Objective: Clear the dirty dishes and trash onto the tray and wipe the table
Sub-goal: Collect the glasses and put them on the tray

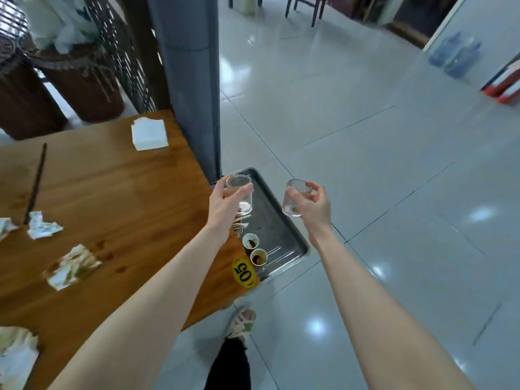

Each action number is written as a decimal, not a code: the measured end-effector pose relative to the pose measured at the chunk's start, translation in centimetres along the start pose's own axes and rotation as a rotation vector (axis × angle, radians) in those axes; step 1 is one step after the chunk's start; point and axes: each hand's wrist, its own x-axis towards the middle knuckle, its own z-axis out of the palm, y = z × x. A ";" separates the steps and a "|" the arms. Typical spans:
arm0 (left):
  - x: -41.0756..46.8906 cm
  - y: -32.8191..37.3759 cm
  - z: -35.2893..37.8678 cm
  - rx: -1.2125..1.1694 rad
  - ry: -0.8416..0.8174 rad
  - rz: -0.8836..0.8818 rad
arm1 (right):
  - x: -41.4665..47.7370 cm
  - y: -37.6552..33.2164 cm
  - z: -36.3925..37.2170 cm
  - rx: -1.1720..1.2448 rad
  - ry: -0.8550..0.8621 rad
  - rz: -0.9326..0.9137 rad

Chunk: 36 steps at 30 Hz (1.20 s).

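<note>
Head view: your left hand (225,205) grips a smooth glass (244,204) upright over the far left part of the metal tray (277,229), which lies along the table's (112,192) right edge with its long axis running away from you. Your right hand (313,206) clamps a ribbed glass (289,208) upright above the tray's right rim. Both set-downs look to lie straight below, beyond the two stained cups (254,249) at the tray's near end.

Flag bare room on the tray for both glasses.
Free: middle and right side of the tray, between the cups and the right rim. Crowded: its left edge, where cups and sticks lie beneath the left glass.
</note>
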 end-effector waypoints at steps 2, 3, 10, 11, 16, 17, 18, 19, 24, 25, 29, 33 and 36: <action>1.4 -0.5 1.7 0.008 -0.012 -0.003 | 2.1 0.3 -0.7 -0.002 -0.013 0.013; 2.3 -0.9 2.7 0.014 -0.009 -0.014 | 3.5 0.6 -1.1 -0.012 -0.026 0.020; 9.2 -4.0 7.4 -0.003 0.109 -0.116 | 13.3 1.9 -0.9 -0.077 -0.152 0.062; 10.6 -4.3 7.9 -0.003 0.142 -0.129 | 15.2 2.1 -0.6 -0.083 -0.170 0.063; 14.2 -5.8 8.6 0.009 0.214 -0.168 | 20.3 3.1 1.0 -0.111 -0.235 0.078; 14.9 -6.1 8.7 0.005 0.235 -0.174 | 21.3 3.5 1.4 -0.119 -0.250 0.084; 15.7 -6.6 8.7 -0.003 0.260 -0.182 | 22.3 3.9 1.9 -0.123 -0.268 0.093; 16.5 -6.9 8.8 -0.008 0.281 -0.188 | 23.2 4.4 2.4 -0.125 -0.288 0.102; 20.3 -9.6 9.1 -0.036 0.396 -0.227 | 28.1 7.7 5.1 -0.149 -0.431 0.139; 20.9 -9.9 9.1 -0.040 0.412 -0.235 | 28.7 8.2 5.5 -0.154 -0.453 0.144; 23.9 -12.6 8.9 -0.011 0.479 -0.249 | 32.6 11.3 7.9 -0.202 -0.559 0.159; 26.8 -15.4 8.7 0.064 0.546 -0.253 | 35.9 14.6 10.1 -0.235 -0.616 0.146; 28.8 -17.6 8.6 0.099 0.580 -0.271 | 37.8 17.2 11.2 -0.273 -0.646 0.138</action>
